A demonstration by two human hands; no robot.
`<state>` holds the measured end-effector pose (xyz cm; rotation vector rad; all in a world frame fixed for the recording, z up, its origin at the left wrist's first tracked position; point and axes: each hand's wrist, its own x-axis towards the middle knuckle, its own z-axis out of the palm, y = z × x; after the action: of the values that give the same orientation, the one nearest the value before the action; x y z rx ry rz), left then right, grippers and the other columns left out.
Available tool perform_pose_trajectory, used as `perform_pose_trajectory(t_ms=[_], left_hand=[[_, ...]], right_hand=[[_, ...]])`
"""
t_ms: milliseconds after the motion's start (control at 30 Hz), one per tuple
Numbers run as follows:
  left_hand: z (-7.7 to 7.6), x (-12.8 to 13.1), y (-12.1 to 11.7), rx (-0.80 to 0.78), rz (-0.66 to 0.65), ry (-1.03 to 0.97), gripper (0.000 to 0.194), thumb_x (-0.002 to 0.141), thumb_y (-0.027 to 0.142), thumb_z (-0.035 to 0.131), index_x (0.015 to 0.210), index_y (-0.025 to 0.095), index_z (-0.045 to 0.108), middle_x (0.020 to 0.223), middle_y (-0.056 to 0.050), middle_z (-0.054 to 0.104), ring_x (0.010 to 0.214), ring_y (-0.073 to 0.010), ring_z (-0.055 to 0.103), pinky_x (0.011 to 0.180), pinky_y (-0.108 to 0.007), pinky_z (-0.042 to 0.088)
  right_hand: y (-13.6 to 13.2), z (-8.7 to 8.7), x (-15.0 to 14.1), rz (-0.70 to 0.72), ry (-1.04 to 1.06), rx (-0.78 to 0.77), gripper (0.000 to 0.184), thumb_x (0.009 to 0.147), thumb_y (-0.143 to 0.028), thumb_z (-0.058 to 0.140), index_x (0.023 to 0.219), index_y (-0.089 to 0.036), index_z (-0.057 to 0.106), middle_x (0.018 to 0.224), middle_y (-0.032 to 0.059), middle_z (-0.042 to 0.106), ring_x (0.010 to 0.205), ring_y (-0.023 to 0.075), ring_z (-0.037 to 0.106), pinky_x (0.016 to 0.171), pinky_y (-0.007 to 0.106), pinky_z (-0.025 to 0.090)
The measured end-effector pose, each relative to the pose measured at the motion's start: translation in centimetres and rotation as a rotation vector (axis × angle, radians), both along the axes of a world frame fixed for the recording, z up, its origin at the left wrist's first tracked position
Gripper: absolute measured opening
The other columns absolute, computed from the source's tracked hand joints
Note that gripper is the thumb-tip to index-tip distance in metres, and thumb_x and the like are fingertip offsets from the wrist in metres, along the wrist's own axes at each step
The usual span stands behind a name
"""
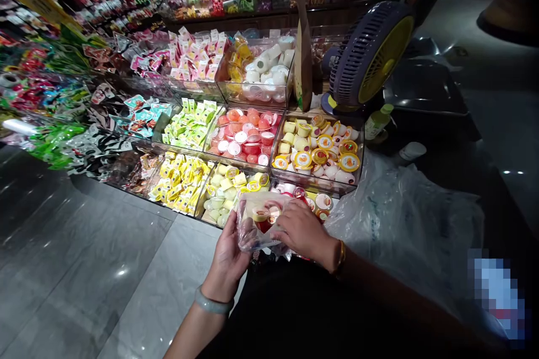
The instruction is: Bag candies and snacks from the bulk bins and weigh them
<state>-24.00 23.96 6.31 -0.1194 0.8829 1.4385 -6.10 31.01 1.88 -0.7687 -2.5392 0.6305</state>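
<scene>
Yellow packets (pixel 179 184) sit left of centre, partitioned, presumably to stay sorted; at lower centre your left hand (pixel 229 255) pinches the clear bag (pixel 249 208), likely steadying it, while your right hand (pixel 304 231) bends over its right side, any pinch hidden.

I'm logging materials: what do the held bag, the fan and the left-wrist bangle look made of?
Held bag: thin plastic film, by its see-through, wrinkled sheen.
Fan: likely hard plastic; glossy, moulded-looking ribs.
Bangle: smooth, pale grey; perhaps stone or glass, uncertain.
</scene>
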Motion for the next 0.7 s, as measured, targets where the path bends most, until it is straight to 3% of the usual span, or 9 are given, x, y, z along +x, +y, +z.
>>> perform_pose_trajectory(t_ms=[133,200,267,333,400,567,700], left_hand=[[-0.2,-0.3,0.0,0.018,0.011,0.005,0.029,0.102,0.034,0.041,0.123,0.026,0.059,0.058,0.007,0.040,0.041,-0.0074,0.038,0.039,-0.017,0.032],[-0.3,-0.4,0.0,0.026,0.007,0.012,0.030,0.102,0.034,0.039,0.123,0.025,0.058,0.059,0.006,0.039,0.041,-0.0071,0.039,0.040,-0.017,0.032],[-0.3,-0.4,0.0,0.040,-0.003,0.014,0.030,0.103,0.033,0.038,0.123,0.024,0.058,0.059,0.007,0.037,0.042,-0.0069,0.038,0.040,-0.017,0.031],[-0.3,-0.4,0.1,0.048,-0.014,0.008,0.030,0.103,0.033,0.037,0.122,0.024,0.059,0.058,0.007,0.036,0.042,-0.0066,0.038,0.039,-0.016,0.030],[-0.2,-0.4,0.2,0.052,-0.022,-0.004,0.030,0.103,0.034,0.037,0.119,0.024,0.060,0.058,0.007,0.035,0.042,-0.0064,0.038,0.040,-0.016,0.029],[0.0,-0.1,0.4,0.037,-0.018,-0.001,0.030,0.103,0.035,0.035,0.117,0.026,0.060,0.056,0.007,0.036,0.041,-0.0070,0.037,0.039,-0.016,0.030],[-0.2,0.1,0.2,0.040,-0.031,0.009,0.029,0.103,0.034,0.037,0.122,0.027,0.058,0.058,0.006,0.038,0.042,-0.0064,0.036,0.039,-0.016,0.030]], right_hand=[[0.1,-0.6,3.3,0.071,0.262,0.021,0.039,0.099,-0.041,0.042,0.074,-0.022,0.064,0.072,0.0038,0.063,0.082,0.0215,0.056,0.095,0.045,0.043],[0.7,-1.5,5.3,-0.068,0.360,-0.016,0.040,0.100,-0.036,0.038,0.074,-0.021,0.063,0.071,0.0044,0.061,0.079,0.0210,0.055,0.085,0.041,0.046],[1.9,-2.7,7.3,-0.302,0.366,-0.094,0.038,0.101,-0.033,0.037,0.077,-0.020,0.064,0.073,0.0052,0.061,0.077,0.0207,0.055,0.076,0.037,0.046],[3.5,-4.2,8.9,-0.513,0.292,-0.182,0.033,0.100,-0.033,0.041,0.082,-0.019,0.065,0.080,0.0064,0.064,0.079,0.0209,0.058,0.073,0.034,0.046],[4.9,-5.7,9.8,-0.605,0.163,-0.246,0.027,0.097,-0.031,0.046,0.086,-0.019,0.066,0.086,0.0074,0.066,0.083,0.0216,0.061,0.075,0.033,0.047],[6.4,-8.2,8.3,-0.432,-0.194,-0.340,0.022,0.088,-0.019,0.057,0.105,-0.017,0.070,0.105,0.0105,0.071,0.099,0.0239,0.064,0.087,0.033,0.047],[6.1,-9.0,5.4,-0.304,-0.287,-0.355,0.064,0.077,-0.013,0.068,0.139,-0.023,0.054,0.132,0.0108,0.062,0.119,0.0259,0.057,0.098,0.033,0.043]])
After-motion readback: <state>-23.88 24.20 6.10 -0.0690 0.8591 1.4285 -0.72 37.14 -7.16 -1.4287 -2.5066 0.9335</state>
